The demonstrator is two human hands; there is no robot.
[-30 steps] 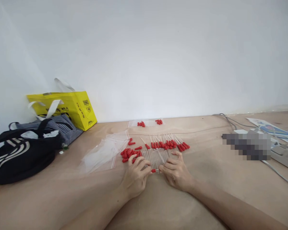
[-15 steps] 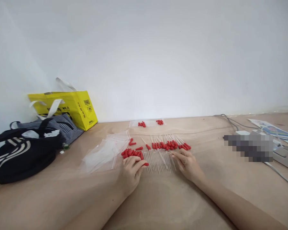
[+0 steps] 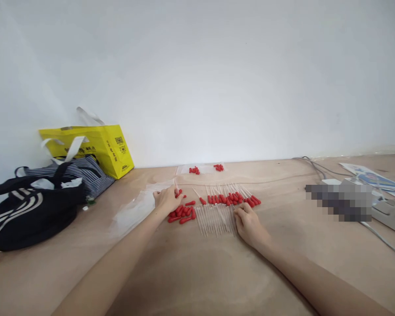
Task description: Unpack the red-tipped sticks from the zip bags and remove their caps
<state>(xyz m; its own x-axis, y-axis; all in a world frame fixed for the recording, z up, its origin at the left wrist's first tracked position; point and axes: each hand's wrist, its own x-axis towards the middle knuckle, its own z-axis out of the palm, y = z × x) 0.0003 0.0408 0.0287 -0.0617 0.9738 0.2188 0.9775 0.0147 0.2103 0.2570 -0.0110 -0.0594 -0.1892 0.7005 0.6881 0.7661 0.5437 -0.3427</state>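
The left hand (image 3: pixel 167 200) was at a red bulb (image 3: pixel 179 192), probably light, soft, pinchable at its fat end; nearer and rightward lay a row of clear tubes (image 3: pixel 215 221), likely slick and brittle, best held mid-length; the right hand (image 3: pixel 249 224) curled at their right end; neither grip could be told

The left grip (image 3: pixel 166 200) and the right grip (image 3: pixel 249 224) are formed by bare human hands, each with slim fingers (image 3: pixel 242 211). The left forearm (image 3: pixel 118 260) and the right forearm (image 3: pixel 304 273) are likewise bared, smooth in outline, narrowed towards the wrist and broadened towards the lower edge of the view, by which both are cut off. Finer markings on the hands are rendered too small to be made out.
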